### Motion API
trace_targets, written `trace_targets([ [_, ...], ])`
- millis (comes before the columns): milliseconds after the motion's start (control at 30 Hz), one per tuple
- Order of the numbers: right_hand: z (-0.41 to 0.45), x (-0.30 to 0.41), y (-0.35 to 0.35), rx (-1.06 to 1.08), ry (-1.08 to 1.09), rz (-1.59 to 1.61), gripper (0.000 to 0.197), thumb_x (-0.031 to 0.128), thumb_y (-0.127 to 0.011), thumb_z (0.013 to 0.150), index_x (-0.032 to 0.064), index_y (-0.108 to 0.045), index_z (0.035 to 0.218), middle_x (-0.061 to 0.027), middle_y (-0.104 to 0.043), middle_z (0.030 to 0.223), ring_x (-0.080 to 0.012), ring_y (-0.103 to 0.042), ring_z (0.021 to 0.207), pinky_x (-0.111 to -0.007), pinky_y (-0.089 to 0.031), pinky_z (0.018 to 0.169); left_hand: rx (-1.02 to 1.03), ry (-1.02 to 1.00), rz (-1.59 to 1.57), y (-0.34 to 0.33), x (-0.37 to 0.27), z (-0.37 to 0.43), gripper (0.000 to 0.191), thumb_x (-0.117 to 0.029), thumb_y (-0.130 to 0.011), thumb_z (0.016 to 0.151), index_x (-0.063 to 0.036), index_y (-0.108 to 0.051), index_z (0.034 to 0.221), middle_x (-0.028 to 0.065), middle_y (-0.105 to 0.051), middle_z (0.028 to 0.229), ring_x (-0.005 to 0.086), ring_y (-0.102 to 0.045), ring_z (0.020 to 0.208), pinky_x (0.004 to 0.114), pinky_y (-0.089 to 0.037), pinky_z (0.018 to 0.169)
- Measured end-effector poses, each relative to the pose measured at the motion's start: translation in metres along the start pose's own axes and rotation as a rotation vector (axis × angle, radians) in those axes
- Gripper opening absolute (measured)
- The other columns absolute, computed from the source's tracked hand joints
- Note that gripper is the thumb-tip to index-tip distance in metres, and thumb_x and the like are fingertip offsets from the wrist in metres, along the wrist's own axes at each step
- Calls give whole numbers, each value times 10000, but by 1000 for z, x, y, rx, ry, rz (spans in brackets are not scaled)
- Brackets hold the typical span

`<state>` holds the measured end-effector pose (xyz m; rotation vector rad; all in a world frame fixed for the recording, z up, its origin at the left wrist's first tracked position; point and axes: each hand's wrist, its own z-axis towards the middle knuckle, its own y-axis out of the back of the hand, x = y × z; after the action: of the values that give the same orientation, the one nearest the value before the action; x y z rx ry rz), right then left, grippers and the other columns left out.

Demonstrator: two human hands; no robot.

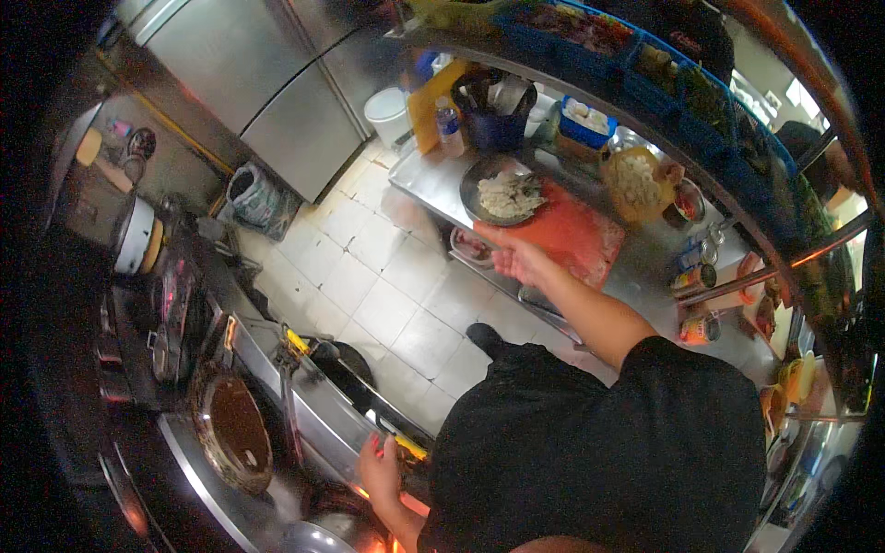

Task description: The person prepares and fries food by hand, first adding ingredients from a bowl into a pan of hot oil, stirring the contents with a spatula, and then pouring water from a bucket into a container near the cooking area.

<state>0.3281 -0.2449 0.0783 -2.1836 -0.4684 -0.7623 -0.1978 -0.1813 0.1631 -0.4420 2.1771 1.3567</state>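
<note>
My right hand [522, 264] reaches over the near edge of the steel worktable [425, 176], its fingers curled beside the corner of a red cutting board [577, 238]. Whether it grips anything there, I cannot tell. Just beyond it sits a dark round pan [477, 181] heaped with pale shredded food [508, 197]. Partly under the table edge shows a container of reddish food [471, 245]. My left hand [380, 466] hangs low by the steel front of the stove [332, 422], fingers apart, with nothing visible in it. Reddish light falls on its fingertips.
An oval pot of brown liquid [238, 428] stands on the stove. Behind the board are a yellow bowl of white pieces [632, 181], a blue container [586, 124] and a water bottle [449, 128]. Cans [700, 328] stand at right. A steel refrigerator [297, 117] rises beyond the tiled floor [387, 283].
</note>
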Motion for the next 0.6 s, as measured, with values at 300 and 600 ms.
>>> trace_targets([
  [300,45,14,16,-378,292,67,149,199,-522,949,50,-523,943,-89,-625,719,-186,-616,588,-320,-532,539,197,-205,-253,-17,-161,113,410,-178,-648,916,30,-581,1263,162,-654,1168,199,-633,993,319,-503,878],
  [600,21,17,-144,94,-82,-476,161,183,-561,948,23,-543,958,-105,-636,718,-185,-612,540,-308,-503,496,451,40,-1146,-36,-215,201,531,-105,-556,944,-6,-336,1417,204,-570,1222,277,-629,1048,402,-545,877],
])
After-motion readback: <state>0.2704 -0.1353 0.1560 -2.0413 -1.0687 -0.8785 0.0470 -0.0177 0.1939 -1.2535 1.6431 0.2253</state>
